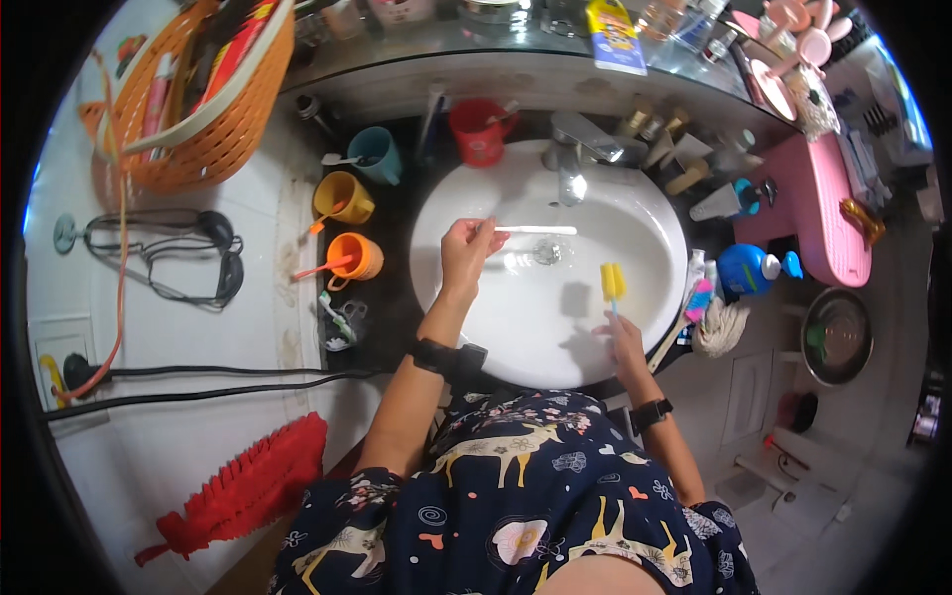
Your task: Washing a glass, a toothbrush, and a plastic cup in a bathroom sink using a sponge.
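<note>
Over the white sink [466,332], my left hand [466,255] pinches a slim white stick [545,230] that points right, above the drain. It may be a toothbrush, but its far end is too small to tell. My right hand [625,342] is closed on the thin light-blue handle of a yellow sponge brush [612,282], whose head stands up over the right side of the basin. A shadow of the brush falls on the basin wall. The chrome faucet [573,164] stands at the back of the sink, beyond both hands.
Left of the sink stand an orange cup [367,260], a yellow cup [345,198] and a teal cup [377,154]; a red cup [478,134] is behind. At right are a blue bottle [744,270] and a pink rack [813,213]. A glass shelf [436,52] overhangs the back.
</note>
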A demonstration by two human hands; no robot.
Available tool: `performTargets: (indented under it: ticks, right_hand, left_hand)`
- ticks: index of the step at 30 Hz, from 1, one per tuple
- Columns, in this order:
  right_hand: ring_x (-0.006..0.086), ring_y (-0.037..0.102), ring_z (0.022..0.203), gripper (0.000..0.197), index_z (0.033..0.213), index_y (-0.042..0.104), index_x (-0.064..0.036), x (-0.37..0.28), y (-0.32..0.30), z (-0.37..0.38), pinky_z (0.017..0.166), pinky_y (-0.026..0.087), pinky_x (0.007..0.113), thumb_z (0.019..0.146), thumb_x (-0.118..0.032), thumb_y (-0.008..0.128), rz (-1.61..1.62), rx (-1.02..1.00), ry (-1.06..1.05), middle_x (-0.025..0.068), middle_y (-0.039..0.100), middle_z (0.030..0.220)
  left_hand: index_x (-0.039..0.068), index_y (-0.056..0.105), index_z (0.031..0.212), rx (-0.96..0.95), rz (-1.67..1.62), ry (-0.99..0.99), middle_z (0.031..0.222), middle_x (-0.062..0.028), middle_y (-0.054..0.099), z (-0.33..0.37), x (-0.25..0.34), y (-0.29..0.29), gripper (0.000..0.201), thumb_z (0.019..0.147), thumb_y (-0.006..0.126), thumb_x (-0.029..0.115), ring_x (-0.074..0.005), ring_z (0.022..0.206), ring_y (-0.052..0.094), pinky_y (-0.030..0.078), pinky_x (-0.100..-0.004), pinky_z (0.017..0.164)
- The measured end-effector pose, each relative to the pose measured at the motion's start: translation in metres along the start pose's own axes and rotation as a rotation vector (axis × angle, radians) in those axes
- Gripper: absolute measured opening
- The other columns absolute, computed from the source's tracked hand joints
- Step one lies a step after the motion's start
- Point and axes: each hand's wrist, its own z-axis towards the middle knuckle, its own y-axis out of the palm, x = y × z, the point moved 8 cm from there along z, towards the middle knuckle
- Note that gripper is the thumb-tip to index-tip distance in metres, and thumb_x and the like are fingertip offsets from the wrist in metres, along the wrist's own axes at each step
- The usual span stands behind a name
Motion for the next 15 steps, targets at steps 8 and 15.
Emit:
performTargets:
  ticks: [8, 15]
  right_hand:
    - [0.012, 0.051, 0.048, 0.026, 0.108, 0.056, -0.0012, -0.079, 0.028, 0.017, 0.048, 0.041, 0.029, 0.088, -0.013, 0.045, -0.393, 0.154, -0.5, 0.0054, 0.062, 0.063]
    - [0.0333, 0.059, 0.066, 0.026, 0.106, 0.057, -0.0081, -0.1, 0.07, 0.022, 0.058, 0.047, 0.042, 0.082, -0.009, 0.047, -0.949, 0.285, -0.868, 0.014, 0.062, 0.071]
  left_hand:
    - [-0.007, 0.044, 0.093, 0.029, -0.401, -0.289, 0.094, -0.018, 0.055, 0.01, -0.061, 0.027, 0.019, 0.082, 0.056, 0.003, -0.0267, 0.086, 0.062, 0.052, -0.027, 0.079]
    - [-0.007, 0.046, 0.087, 0.029, -0.438, -0.422, 0.09, -0.0173, 0.055, -0.001, -0.077, 0.039, 0.012, 0.079, 0.054, -0.004, -0.0288, 0.086, 0.062, 0.053, -0.0273, 0.078]
